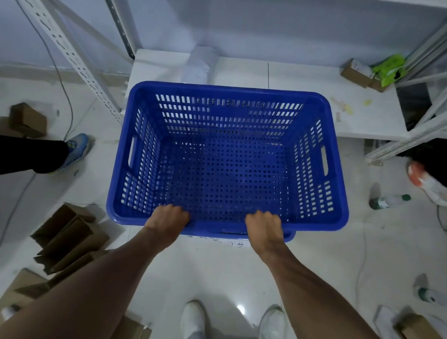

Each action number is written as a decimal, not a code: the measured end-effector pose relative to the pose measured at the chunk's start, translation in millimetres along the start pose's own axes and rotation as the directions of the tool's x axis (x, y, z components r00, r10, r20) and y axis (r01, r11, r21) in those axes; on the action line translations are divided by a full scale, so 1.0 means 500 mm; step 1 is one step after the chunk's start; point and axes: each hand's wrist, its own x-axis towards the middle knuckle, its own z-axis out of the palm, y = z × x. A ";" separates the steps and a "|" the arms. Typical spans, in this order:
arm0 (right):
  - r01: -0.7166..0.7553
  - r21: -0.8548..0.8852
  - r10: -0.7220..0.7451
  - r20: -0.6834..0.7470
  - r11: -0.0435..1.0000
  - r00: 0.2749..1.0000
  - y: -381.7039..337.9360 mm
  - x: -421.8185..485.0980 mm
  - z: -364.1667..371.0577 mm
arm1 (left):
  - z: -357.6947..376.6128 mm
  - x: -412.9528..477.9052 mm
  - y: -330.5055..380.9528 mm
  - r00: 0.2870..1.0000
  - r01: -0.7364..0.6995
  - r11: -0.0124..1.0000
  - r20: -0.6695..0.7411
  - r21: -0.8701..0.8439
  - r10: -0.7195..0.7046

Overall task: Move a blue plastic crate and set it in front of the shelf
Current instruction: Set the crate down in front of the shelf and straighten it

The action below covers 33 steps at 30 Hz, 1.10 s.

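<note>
A large blue plastic crate (229,153) with perforated walls and floor fills the middle of the view, and nothing lies inside it. My left hand (168,217) and my right hand (264,227) both grip its near rim, fingers curled over the edge. The crate's far end overlaps the low white board of the metal shelf (306,79). I cannot tell whether the crate rests on the floor or hangs just above it. My two white shoes (233,327) stand behind the crate.
Flattened cardboard boxes (70,234) lie on the floor at left. Bottles (388,201) and a small box (421,336) lie at right. Other people's feet show at the left (76,149) and right (429,183). Small boxes and a green packet (388,68) sit on the shelf board.
</note>
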 end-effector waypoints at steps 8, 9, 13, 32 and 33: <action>-0.005 0.051 0.005 0.018 0.999 1.000 -0.034 -0.037 0.022 | 0.024 -0.020 -0.018 0.998 -0.063 0.998 0.022 0.021 0.063; -0.012 0.058 0.012 0.007 0.998 1.000 -0.036 -0.039 0.022 | 0.028 -0.019 -0.021 0.998 -0.067 0.997 0.018 0.021 0.067; -0.030 0.107 0.034 -0.032 0.994 0.999 -0.052 -0.041 0.025 | 0.040 -0.012 -0.033 0.997 -0.073 0.997 0.000 0.015 0.073; -0.063 0.171 0.062 0.009 0.983 0.998 -0.062 -0.007 0.023 | 0.035 0.028 -0.043 0.999 -0.028 0.999 0.044 0.035 0.026; -0.069 0.176 0.067 0.019 0.982 0.998 -0.061 -0.005 0.022 | 0.035 0.032 -0.044 0.999 -0.032 0.999 0.040 0.033 0.031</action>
